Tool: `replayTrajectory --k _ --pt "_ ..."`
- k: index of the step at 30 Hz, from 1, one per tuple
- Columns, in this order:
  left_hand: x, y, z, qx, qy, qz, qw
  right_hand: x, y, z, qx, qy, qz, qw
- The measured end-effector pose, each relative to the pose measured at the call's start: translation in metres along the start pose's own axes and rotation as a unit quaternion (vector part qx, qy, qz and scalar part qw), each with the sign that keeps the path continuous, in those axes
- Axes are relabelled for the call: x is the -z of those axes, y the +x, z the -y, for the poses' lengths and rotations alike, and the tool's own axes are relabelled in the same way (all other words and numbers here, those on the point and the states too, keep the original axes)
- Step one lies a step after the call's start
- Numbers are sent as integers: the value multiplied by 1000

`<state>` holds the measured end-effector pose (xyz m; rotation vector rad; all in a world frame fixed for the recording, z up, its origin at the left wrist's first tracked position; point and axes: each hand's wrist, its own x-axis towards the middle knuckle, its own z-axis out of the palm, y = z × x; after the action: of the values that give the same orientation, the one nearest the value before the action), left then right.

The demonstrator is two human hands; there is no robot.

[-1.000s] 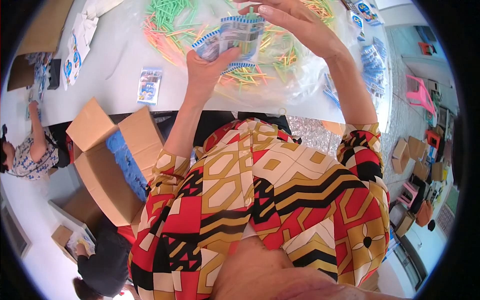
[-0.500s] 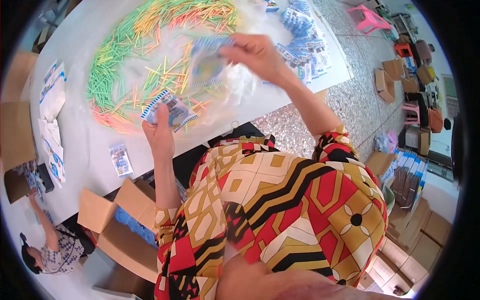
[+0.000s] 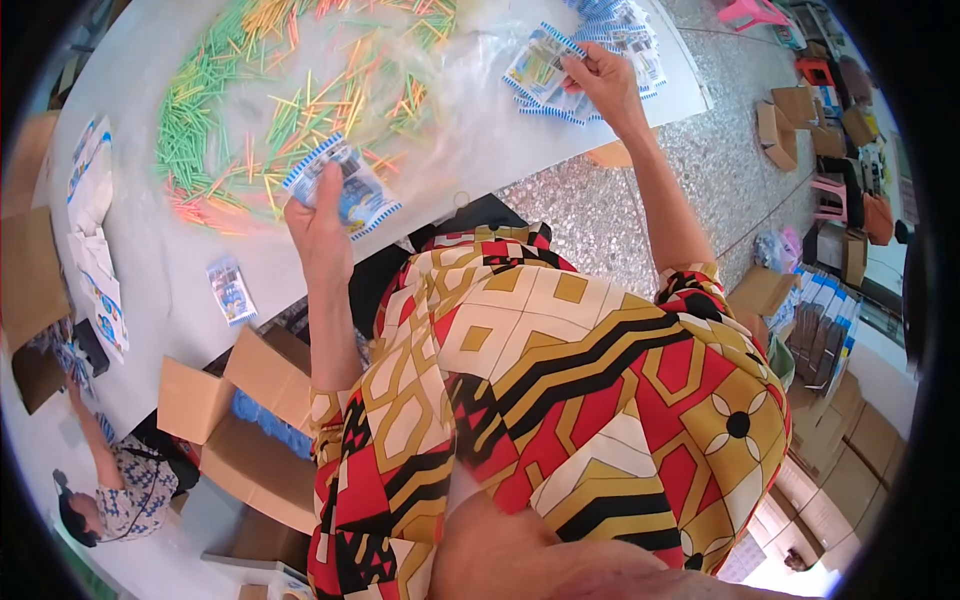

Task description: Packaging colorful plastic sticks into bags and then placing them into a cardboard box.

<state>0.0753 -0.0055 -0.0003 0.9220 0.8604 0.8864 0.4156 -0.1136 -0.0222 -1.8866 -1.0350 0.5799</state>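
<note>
My left hand grips a small blue-and-white packet with striped ends, its thumb pressed flat on top; whether more packets lie beneath it I cannot tell. At the upper right, my right hand pinches the edge of another such packet, partly see-through with greenish sticks inside. That packet is over the near edge of a heap of similar packets. Thin green, yellow and red sticks are strewn in a wide ring across the white table, beyond my left hand.
One loose packet lies on the table at the left. Larger white-and-blue bags line its far left side. An opened cardboard box with blue contents stands below the table edge. A co-worker reaches toward another box at lower left.
My right hand has carried its packet from above the sticks rightward to the heap. My left hand keeps its hold, almost in place. The view has shifted slightly.
</note>
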Motion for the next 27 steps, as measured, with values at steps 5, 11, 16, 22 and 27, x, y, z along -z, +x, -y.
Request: replayTrajectory --k 5,11,16,22,27 --pt "-5 -2 3 0 18 -6 1000 0 1 -15 -52 -142 37 988" --pt "5 -5 2 -24 16 -4 1000 -17 -3 41 65 -243 -44 967" --pt "-1 -6 -7 -69 26 22 997 -62 -17 89 130 -48 129 982" --pt "-1 -9 -6 -142 144 -21 979 -106 -31 158 267 52 259 927" --pt "3 -11 -12 -234 230 -63 943 -124 -26 169 265 10 291 919"
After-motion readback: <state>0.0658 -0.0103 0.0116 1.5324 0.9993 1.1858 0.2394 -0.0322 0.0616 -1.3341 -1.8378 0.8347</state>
